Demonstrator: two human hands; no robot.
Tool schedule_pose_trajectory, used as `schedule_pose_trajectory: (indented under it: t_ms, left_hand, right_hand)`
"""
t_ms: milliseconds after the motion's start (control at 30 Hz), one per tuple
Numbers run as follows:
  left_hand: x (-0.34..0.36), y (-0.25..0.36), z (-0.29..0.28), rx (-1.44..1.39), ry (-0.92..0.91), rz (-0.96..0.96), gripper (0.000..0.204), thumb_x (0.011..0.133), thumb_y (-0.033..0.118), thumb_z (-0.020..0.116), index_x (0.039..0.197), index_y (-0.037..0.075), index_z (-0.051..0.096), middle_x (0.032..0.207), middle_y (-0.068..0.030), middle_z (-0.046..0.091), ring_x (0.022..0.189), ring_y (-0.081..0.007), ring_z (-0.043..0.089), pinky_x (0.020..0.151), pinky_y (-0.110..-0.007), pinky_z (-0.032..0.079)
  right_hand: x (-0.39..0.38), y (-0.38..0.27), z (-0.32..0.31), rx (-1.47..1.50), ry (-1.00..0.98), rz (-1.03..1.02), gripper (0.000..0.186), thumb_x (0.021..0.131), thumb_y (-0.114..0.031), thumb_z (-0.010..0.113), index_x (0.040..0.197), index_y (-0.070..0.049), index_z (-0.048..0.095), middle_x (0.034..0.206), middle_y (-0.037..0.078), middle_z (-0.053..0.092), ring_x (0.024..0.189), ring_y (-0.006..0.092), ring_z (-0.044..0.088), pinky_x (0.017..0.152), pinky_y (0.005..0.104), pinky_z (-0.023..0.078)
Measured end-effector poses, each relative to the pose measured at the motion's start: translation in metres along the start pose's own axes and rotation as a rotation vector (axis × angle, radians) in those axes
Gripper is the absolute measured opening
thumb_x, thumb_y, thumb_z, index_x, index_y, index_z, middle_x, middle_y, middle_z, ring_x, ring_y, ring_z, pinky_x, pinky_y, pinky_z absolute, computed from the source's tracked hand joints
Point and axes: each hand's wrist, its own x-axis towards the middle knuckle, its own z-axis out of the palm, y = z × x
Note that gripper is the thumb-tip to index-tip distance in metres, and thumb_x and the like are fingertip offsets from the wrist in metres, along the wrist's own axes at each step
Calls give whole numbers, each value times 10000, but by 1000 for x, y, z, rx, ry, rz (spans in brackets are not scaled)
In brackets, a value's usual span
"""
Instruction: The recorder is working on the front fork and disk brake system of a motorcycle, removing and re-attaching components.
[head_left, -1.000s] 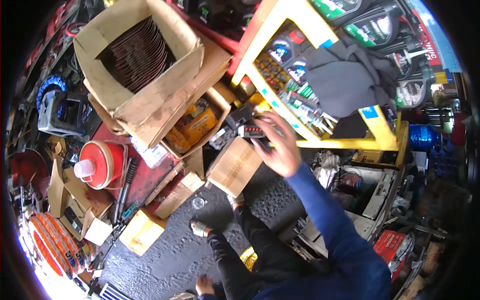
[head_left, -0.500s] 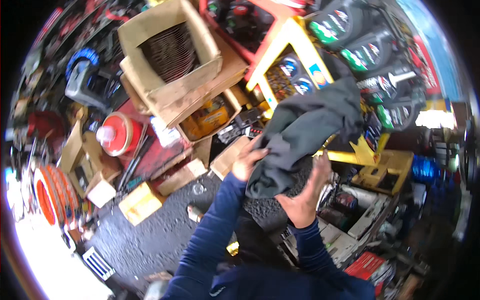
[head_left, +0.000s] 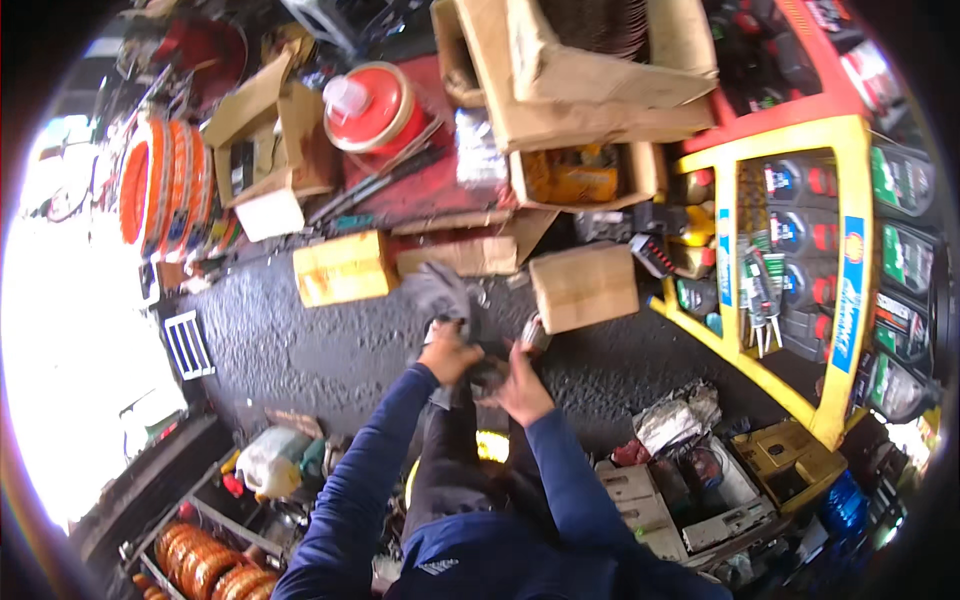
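A dark grey cloth [head_left: 441,292], smeared by motion, hangs bunched in front of me over my legs. My left hand [head_left: 448,356] is closed round part of it, and its far end sticks out beyond the fingers. Close by on the right, my right hand [head_left: 523,389] grips a dark bunched part of the cloth between thumb and fingers. Blur hides the exact folds between the two hands.
Dark rough floor [head_left: 300,340] lies below. Ahead stand a yellow carton [head_left: 345,269], a brown carton [head_left: 584,287] and a red-lidded bucket [head_left: 368,108]. A yellow rack [head_left: 850,215] with bottles is at right. Orange rings [head_left: 150,190] stack at left.
My view has swung left, away from the rack. The cloth, spread out toward the right before, is now bunched nearer my body, and my right hand has come from open onto it.
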Motion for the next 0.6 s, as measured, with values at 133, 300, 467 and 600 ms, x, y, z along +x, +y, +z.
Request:
schedule_pose_trajectory:
  t_ms: [133, 300, 467, 600]
  left_hand:
    - [-24, 5, -33, -1061, 185, -449, 488, 766, 309, 722, 1164, 50, 609, 1299, -238, 507, 1206, -391, 485, 1013, -391, 376]
    - [-48, -118, 9, -733, 304, -680, 305, 932, 354, 564, 1064, 110, 693, 1054, -134, 678, 1007, -273, 634, 872, -338, 488]
    - [-15, -191, 53, -262, 312, -869, 529, 942, 531, 437, 992, 76, 702, 890, -220, 678, 900, -310, 665, 781, -389, 502]
    - [-58, -265, -13, -561, 466, -767, 648, 801, 402, 732, 1160, -112, 567, 1069, -234, 652, 1019, -258, 612, 888, -337, 462]
  right_hand:
    - [87, 49, -1, -304, 75, -314, 275, 874, -215, 633, 1072, -25, 607, 1045, 59, 647, 929, 202, 624, 809, 341, 501]
    - [44, 76, 103, -1198, -73, -751, 356, 679, -78, 651, 1032, -48, 626, 954, 178, 638, 838, 353, 631, 745, 391, 515]
    - [41, 37, 36, -887, 20, -739, 153, 726, -90, 716, 848, -27, 647, 791, 130, 660, 735, 303, 656, 671, 344, 511]
    - [76, -119, -95, -1288, 516, -689, 562, 681, -124, 752, 1191, -26, 536, 1104, 203, 624, 1044, 321, 604, 881, 400, 474]
